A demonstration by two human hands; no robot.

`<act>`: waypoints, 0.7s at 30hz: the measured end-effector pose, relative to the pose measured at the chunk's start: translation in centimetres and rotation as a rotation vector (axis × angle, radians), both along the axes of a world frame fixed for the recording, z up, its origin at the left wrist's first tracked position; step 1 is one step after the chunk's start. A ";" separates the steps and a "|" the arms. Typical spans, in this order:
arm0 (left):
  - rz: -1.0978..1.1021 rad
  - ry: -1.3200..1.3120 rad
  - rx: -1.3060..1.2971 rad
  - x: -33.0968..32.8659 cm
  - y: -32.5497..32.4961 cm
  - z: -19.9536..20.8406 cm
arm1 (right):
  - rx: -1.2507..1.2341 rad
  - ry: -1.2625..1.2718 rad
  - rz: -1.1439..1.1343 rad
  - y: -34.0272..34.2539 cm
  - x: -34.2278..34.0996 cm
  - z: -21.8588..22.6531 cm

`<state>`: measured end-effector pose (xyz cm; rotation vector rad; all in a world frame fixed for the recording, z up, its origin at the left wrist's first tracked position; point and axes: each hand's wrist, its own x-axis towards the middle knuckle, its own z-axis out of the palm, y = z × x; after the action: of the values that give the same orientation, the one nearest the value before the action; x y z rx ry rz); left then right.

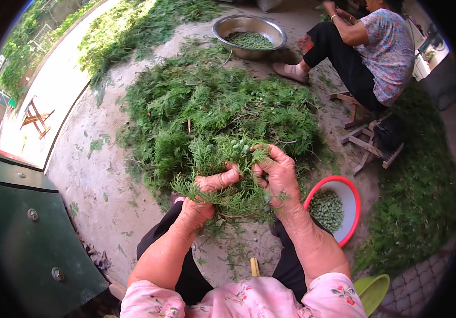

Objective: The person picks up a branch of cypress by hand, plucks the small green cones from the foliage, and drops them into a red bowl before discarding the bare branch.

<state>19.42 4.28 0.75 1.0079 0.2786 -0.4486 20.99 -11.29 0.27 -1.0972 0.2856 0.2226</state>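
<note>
My left hand is closed round a leafy evergreen sprig, its thumb pressed across the stems. Small round green seed cones cluster at the sprig's upper end. My right hand pinches the same sprig beside those cones, with thumb and fingers curled in; the exact spot between its fingertips is partly hidden by the leaves. Just beyond both hands spreads a big heap of cut evergreen branches on the floor. A red-rimmed white basin stands right of my right forearm, partly filled with picked green cones.
A wide metal basin with green cones stands beyond the heap. At the far right a person sits on a low wooden stool; another stool is nearer. More greenery lies right, a green panel left.
</note>
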 end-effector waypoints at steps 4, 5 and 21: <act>-0.062 -0.022 -0.020 -0.8 -0.9 0.7 | 0.146 0.092 -0.176 0.1 -0.7 -0.5; -0.069 -0.025 -0.021 -1.1 -1.0 0.7 | 0.188 0.112 -0.238 -0.1 -0.9 -0.8; 0.251 0.170 0.017 -6.5 -1.7 -2.2 | 0.023 0.296 -0.665 -24.4 -10.2 -6.7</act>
<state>12.94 2.59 -1.41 0.9376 0.5559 -0.3036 10.80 -35.74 -6.42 -0.8912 0.8891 -0.2088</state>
